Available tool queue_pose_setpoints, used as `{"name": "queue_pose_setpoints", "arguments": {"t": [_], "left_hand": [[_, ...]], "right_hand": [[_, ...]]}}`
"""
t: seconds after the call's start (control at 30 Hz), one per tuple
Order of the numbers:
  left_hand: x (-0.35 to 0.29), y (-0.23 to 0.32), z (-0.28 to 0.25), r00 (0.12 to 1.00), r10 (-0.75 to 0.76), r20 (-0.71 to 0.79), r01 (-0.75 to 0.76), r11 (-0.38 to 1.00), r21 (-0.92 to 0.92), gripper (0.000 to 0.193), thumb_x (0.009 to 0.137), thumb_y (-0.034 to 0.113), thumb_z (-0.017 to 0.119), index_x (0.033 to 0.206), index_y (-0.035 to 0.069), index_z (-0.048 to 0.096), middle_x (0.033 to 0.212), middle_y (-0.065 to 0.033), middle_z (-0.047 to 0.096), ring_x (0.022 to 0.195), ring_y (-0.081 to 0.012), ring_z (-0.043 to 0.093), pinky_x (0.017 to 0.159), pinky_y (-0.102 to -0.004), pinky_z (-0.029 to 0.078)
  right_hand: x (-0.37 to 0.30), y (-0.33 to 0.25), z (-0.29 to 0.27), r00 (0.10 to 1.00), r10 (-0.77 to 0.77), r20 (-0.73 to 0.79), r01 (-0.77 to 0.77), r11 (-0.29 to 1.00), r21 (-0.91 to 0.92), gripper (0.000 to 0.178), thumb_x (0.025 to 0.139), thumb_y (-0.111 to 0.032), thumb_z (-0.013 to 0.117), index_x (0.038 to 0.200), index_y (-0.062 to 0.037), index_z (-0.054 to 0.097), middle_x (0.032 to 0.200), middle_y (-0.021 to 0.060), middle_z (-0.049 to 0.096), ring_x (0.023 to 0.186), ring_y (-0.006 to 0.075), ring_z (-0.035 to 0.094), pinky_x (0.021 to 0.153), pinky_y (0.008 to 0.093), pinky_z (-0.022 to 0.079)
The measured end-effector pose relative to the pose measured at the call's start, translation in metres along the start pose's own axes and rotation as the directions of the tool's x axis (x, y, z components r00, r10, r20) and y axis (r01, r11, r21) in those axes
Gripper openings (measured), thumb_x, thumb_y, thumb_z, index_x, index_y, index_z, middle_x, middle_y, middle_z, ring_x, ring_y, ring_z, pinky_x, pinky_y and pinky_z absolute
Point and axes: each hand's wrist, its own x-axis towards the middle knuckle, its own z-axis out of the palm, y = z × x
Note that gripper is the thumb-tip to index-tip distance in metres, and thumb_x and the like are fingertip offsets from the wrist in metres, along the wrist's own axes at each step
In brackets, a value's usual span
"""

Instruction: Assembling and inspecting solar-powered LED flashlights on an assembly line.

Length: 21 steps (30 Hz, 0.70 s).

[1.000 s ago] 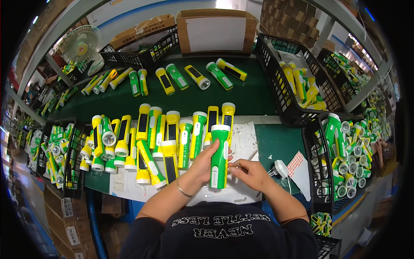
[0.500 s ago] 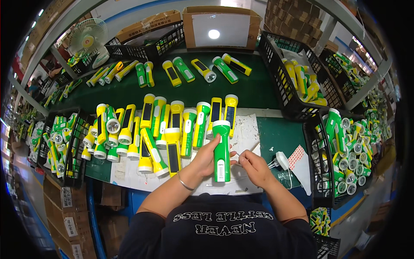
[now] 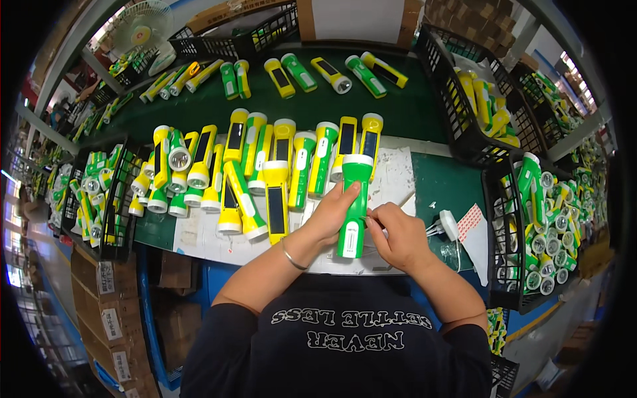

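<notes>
A green flashlight (image 3: pixel 352 235) with a white head stands nearly upright in front of my chest. My left hand (image 3: pixel 335 211) is wrapped round its body, the thumb across the front below the head. Close to the flashlight's right side, my right hand (image 3: pixel 397 233) is closed with thumb and forefinger pinched; whatever they hold is too small to make out. Beyond the hands, several yellow and green flashlights stand close together, among them a yellow flashlight (image 3: pixel 277 199) with a dark solar panel. A white corded plug-like piece (image 3: pixel 448 225) lies right of my right hand.
Black crates of flashlights stand left (image 3: pixel 121 199) and right (image 3: pixel 494 232), and another crate (image 3: pixel 458 132) sits at the far right. More flashlights (image 3: pixel 298 73) lie on the green bench (image 3: pixel 199 109). A cardboard box with a white panel (image 3: pixel 358 23) stands behind.
The whole scene has shifted upward in the picture. A bright spot on the box's white panel is gone. My right fingers have come up against the flashlight's side.
</notes>
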Motion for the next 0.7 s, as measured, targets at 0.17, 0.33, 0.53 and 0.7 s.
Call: {"name": "queue_pose_setpoints", "arguments": {"t": [0.17, 0.33, 0.53, 0.7], "left_hand": [[-0.003, 0.005, -0.004, 0.994, 0.106, -0.027, -0.105, 0.994, 0.018, 0.028, 0.095, 0.026, 0.043, 0.114, 0.005, 0.045, 0.099, -0.0050, 0.053, 0.088, -0.0114, 0.053, 0.078, -0.0264, 0.046], [-0.006, 0.012, -0.004, 0.989, 0.145, 0.027, -0.147, 0.983, 0.106, 0.036, 0.096, 0.032, 0.040, 0.121, 0.007, 0.042, 0.099, -0.0028, 0.053, 0.085, -0.0082, 0.050, 0.074, -0.0229, 0.044], [-0.005, 0.012, -0.006, 0.983, 0.161, 0.091, -0.172, 0.976, 0.131, 0.037, 0.095, 0.034, 0.043, 0.121, 0.007, 0.044, 0.095, -0.0015, 0.054, 0.081, -0.0064, 0.052, 0.070, -0.0210, 0.045], [-0.010, 0.011, -0.008, 0.978, 0.209, 0.014, -0.207, 0.957, 0.201, 0.042, 0.093, 0.038, 0.045, 0.120, 0.006, 0.045, 0.091, -0.0026, 0.056, 0.077, -0.0092, 0.057, 0.064, -0.0222, 0.047]], "right_hand": [[0.014, -0.002, 0.000, 0.978, -0.177, 0.112, 0.202, 0.937, -0.283, 0.014, 0.074, -0.018, 0.062, 0.080, -0.0097, 0.053, 0.069, 0.0045, 0.047, 0.050, 0.0209, 0.053, 0.043, 0.0317, 0.043], [0.019, -0.002, -0.003, 0.950, -0.286, 0.124, 0.311, 0.903, -0.297, 0.015, 0.071, -0.016, 0.062, 0.075, -0.0098, 0.048, 0.069, 0.0042, 0.048, 0.049, 0.0182, 0.054, 0.043, 0.0302, 0.042], [0.017, -0.003, 0.003, 0.951, -0.303, 0.056, 0.307, 0.914, -0.265, 0.016, 0.070, -0.014, 0.065, 0.074, -0.0093, 0.050, 0.065, 0.0036, 0.045, 0.048, 0.0184, 0.051, 0.042, 0.0305, 0.040], [0.007, -0.009, 0.001, 0.930, -0.341, 0.135, 0.354, 0.931, -0.086, 0.016, 0.067, -0.014, 0.066, 0.072, -0.0110, 0.050, 0.065, 0.0043, 0.045, 0.045, 0.0203, 0.050, 0.040, 0.0315, 0.039]]}}
